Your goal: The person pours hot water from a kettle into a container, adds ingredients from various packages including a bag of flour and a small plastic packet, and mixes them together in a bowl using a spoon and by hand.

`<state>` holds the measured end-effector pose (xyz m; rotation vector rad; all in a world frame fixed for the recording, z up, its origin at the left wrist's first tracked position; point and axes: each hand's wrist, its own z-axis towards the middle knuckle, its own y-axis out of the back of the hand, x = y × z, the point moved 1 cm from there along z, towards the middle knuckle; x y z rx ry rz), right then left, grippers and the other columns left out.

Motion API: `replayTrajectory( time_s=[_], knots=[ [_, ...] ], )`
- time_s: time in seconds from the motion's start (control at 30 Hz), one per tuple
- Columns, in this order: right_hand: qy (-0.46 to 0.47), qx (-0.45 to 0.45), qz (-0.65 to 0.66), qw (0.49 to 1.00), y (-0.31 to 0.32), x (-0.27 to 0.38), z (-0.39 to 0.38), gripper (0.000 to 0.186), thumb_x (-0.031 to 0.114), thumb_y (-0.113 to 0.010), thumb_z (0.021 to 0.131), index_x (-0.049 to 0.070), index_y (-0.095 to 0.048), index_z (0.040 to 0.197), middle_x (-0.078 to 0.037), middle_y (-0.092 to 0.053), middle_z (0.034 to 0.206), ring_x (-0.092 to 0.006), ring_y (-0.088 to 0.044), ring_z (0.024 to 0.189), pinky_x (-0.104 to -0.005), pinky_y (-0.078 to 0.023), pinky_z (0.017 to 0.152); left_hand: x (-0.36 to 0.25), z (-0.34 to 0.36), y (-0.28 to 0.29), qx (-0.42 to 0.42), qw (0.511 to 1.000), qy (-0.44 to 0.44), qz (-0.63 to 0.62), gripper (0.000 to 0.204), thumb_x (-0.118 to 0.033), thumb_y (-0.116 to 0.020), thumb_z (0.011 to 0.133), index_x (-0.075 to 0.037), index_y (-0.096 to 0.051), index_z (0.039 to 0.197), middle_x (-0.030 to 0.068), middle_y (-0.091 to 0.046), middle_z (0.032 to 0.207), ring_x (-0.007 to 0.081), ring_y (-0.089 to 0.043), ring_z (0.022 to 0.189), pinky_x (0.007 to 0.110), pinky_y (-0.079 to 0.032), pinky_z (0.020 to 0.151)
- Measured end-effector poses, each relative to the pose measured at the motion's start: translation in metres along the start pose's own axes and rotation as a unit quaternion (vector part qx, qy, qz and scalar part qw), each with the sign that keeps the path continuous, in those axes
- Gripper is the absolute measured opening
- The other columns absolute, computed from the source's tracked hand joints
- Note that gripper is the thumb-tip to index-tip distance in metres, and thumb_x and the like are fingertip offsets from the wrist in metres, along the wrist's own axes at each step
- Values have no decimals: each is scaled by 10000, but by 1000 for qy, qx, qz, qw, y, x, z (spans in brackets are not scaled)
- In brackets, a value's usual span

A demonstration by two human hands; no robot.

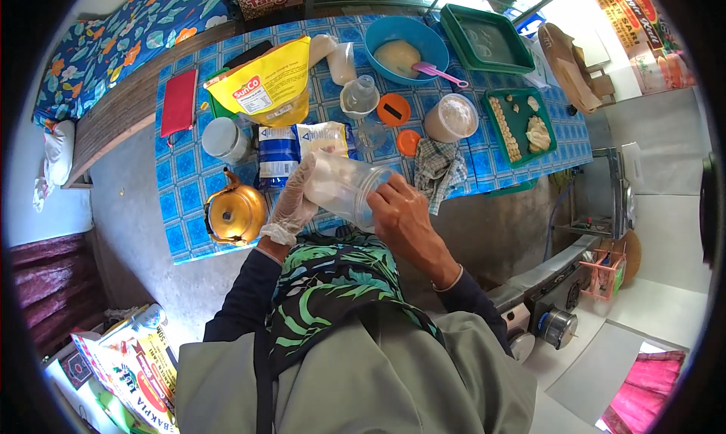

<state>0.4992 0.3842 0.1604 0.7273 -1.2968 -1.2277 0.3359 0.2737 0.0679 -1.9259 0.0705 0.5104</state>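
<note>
My left hand [294, 202], in a thin clear glove, is closed round the base of a clear plastic jar [349, 188]. The jar lies tilted on its side with its mouth to the right, and something white shows in its bottom end. At the mouth is my bare right hand [408, 213], its fingers curled against the rim. Whether those fingers pinch something inside the jar is hidden. Just beyond the jar lie blue and white packets [302, 146]. A checked cloth [440, 171] hangs over the table edge beyond my right hand.
The blue checked table [178, 199] carries a golden kettle [237, 215], a yellow pouch [265, 82], and a tub of white powder [454, 118]. Farther back are a blue bowl of dough [401, 53] with a pink spatula [439, 74] and a green tray of dough pieces [517, 140]. At right stands a stove [556, 286].
</note>
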Motion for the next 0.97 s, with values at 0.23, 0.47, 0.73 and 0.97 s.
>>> replayTrajectory(
  time_s=[0.23,0.47,0.73,0.97],
  knots=[
    [65,-186,-2,980,21,7,-2,256,17,-691,645,29,-582,877,-70,-511,721,-248,-528,677,-372,-449,550,-27,-7,-23,31,985,-113,130,614,-390,-679,906,-22,-487,1359,102,-583,1245,180,-599,1094,342,-498,946],
    [46,-149,-37,987,-15,-30,-12,216,39,-674,696,37,-592,896,-74,-514,707,-232,-546,692,-377,-435,498,-9,-1,-19,-19,979,-104,176,569,-409,-684,904,-41,-550,1317,44,-615,1156,129,-592,1042,290,-486,904],
    [-345,99,561,746,-36,-46,-28,118,116,-693,856,-2,-691,855,-14,-592,618,-96,-432,442,-224,-325,451,0,4,12,-83,957,-97,259,613,-439,-654,919,-21,-499,1340,85,-611,1152,170,-616,1017,326,-523,885],
    [-477,144,683,535,-38,-73,-40,94,62,-669,867,-15,-685,919,5,-582,654,-42,-422,470,-195,-282,417,17,9,22,-57,993,-40,97,709,-514,-640,902,4,-451,1348,130,-603,1199,211,-629,1048,344,-520,917]
  ],
)
